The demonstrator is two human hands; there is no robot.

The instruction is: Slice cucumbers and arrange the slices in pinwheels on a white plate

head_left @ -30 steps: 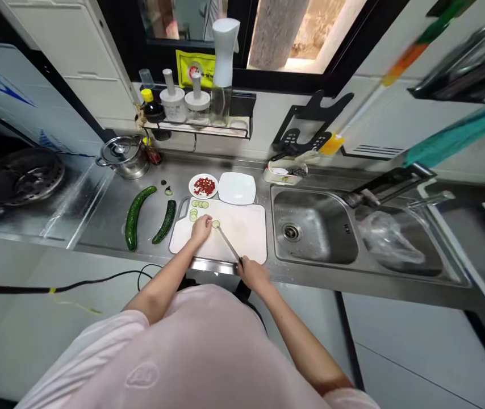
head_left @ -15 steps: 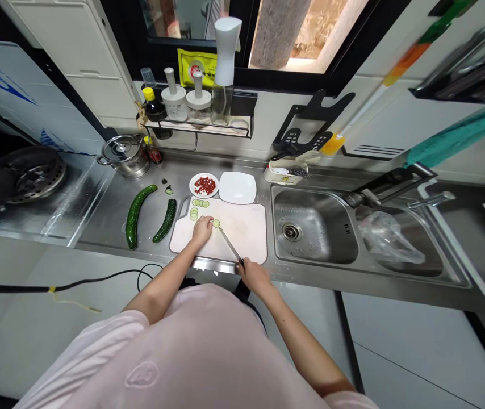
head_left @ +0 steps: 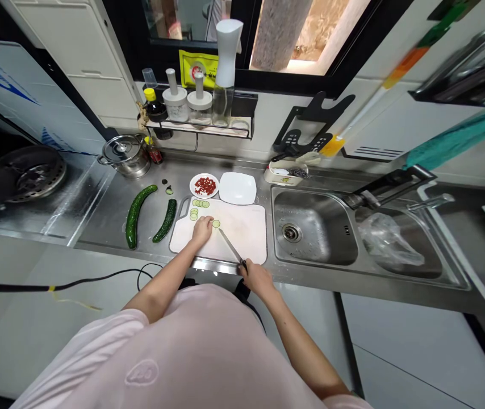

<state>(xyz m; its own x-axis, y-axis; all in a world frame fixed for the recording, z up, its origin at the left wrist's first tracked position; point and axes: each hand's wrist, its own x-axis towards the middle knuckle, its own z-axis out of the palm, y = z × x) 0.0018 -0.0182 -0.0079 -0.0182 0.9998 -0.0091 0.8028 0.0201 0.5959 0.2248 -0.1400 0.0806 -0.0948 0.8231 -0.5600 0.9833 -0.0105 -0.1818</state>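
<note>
Below me is the white rectangular cutting board. Above it, my right grip is closed around the black handle of the narrow steel knife; I judge it stiff, best held there. On the board, by its tip, the round pale-green slice is probably light, slippery and fragile, to be taken by its edge. My left grip is beside it; whether it pinches, I cannot tell. The long curved dark-green cucumber lies apart; the white square plate limits the far side.
</note>
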